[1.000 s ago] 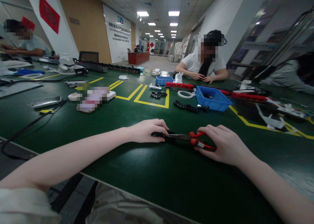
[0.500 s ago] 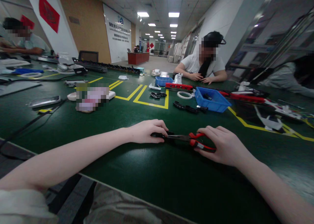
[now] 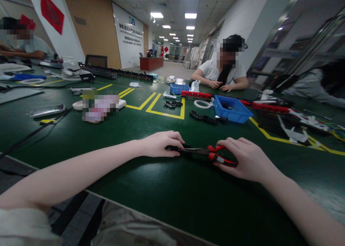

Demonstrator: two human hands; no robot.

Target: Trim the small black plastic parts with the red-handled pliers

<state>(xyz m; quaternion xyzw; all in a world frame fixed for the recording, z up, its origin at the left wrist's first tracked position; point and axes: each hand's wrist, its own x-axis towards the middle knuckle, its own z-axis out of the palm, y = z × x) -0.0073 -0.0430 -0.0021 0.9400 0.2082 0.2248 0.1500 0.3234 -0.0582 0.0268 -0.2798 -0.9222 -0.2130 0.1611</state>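
Note:
On the green table (image 3: 167, 188) my left hand (image 3: 161, 143) lies curled over a small black part (image 3: 175, 147), pressing it down with closed fingers. My right hand (image 3: 246, 159) is wrapped round the red handles of a pair of pliers (image 3: 212, 153). The pliers lie flat, and their dark jaws point left and meet the black part just beside my left fingertips.
A blue bin (image 3: 233, 110), black parts (image 3: 207, 118) and a white ring (image 3: 201, 104) lie beyond my hands, among yellow floor-tape lines (image 3: 164, 113). A person in white (image 3: 223, 75) sits across the table. Another person (image 3: 21, 44) works far left. A cable (image 3: 32, 132) runs at left.

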